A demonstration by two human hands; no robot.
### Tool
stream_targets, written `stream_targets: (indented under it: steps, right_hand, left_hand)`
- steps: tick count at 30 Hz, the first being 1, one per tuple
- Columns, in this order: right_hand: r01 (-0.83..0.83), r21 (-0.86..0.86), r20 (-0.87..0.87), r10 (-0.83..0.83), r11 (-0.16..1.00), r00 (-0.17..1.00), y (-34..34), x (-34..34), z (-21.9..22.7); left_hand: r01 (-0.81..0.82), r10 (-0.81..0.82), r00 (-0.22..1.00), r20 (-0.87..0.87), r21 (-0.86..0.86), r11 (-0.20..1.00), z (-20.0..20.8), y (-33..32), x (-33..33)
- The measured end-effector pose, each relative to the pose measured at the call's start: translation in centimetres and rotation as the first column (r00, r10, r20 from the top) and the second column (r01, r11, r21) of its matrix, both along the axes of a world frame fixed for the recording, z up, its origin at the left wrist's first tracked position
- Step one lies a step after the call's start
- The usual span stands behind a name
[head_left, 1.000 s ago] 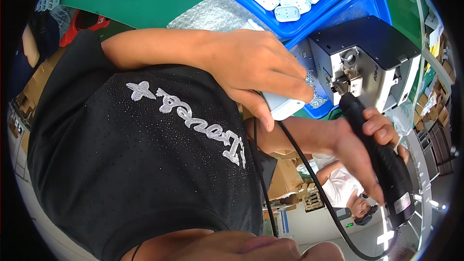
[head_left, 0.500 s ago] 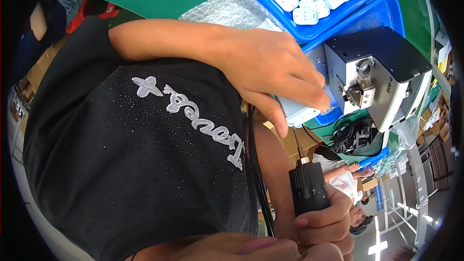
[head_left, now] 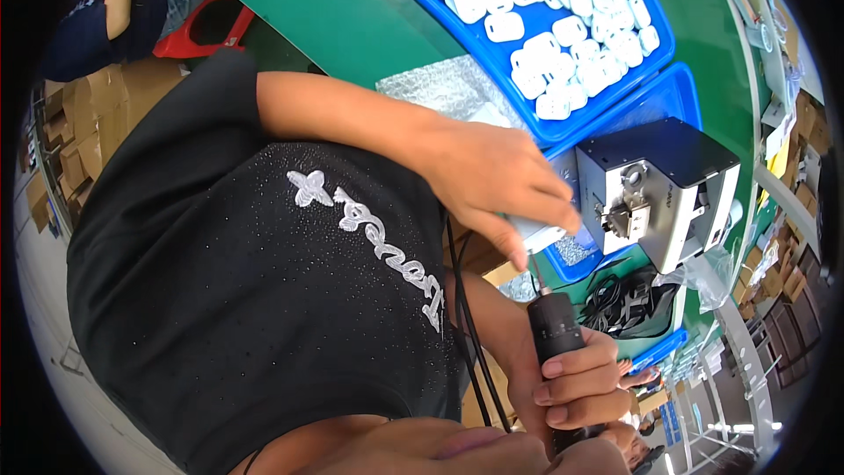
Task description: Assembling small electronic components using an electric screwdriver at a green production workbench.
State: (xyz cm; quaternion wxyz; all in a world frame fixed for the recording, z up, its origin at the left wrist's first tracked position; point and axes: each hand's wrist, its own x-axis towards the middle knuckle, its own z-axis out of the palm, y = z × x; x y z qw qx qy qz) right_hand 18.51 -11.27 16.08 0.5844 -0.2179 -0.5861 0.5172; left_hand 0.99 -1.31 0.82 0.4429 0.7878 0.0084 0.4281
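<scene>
My left hand (head_left: 501, 171) reaches in from the upper left, its thumb and fingers closed about a white plastic housing (head_left: 538, 236) that they partly cover. My right hand (head_left: 580, 383) grips a black electric screwdriver (head_left: 554, 330) from below, with its bit pointing up at the housing's near edge. Whether the tip touches the housing or a screw is too small to tell. Just right of the left hand stands a screw feeder (head_left: 659, 198) with a black top and a silver front.
A blue tray (head_left: 492, 79) full of white casings (head_left: 571, 31) lies at the top. Another blue tray (head_left: 690, 92) sits under the feeder with small metal bits. Coiled black cables (head_left: 620, 303), bubble wrap (head_left: 435, 88) and a red stool (head_left: 207, 26) are around. Another person sits at upper left.
The view has swung, showing more of the blue tray. The screwdriver has tilted slightly, its tip still close by the housing. Both hands keep their holds.
</scene>
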Motion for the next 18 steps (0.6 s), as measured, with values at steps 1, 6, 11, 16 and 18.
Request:
stream_targets:
  steps: [1,6,11,16,18]
  right_hand:
    - [0.472,0.247,-0.331,-0.384,0.846,0.862,-0.2,-3.0,-3.9]
    - [0.591,0.127,-0.287,-0.541,0.796,0.79,-3.5,-0.9,-7.4]
    - [0.911,0.038,0.188,-0.898,0.411,0.397,-4.0,-3.8,-13.2]
    - [0.9,0.268,0.13,-0.938,0.345,0.321,-2.0,-4.6,-15.6]
    - [0.864,0.305,0.163,-0.915,0.402,0.368,-1.0,-4.7,-15.5]
  left_hand:
    - [0.022,-0.018,0.998,-0.056,0.077,0.997,0.2,0.0,-0.1]
    - [-0.051,0.138,0.983,-0.122,0.543,0.838,5.0,5.5,-3.2]
    - [-0.106,0.452,0.805,-0.385,0.655,0.748,6.6,19.2,0.8]
    - [-0.074,0.637,0.72,-0.274,0.884,0.463,2.1,32.0,4.2]
    - [-0.022,0.666,0.677,-0.314,0.895,0.445,-0.6,35.1,5.9]
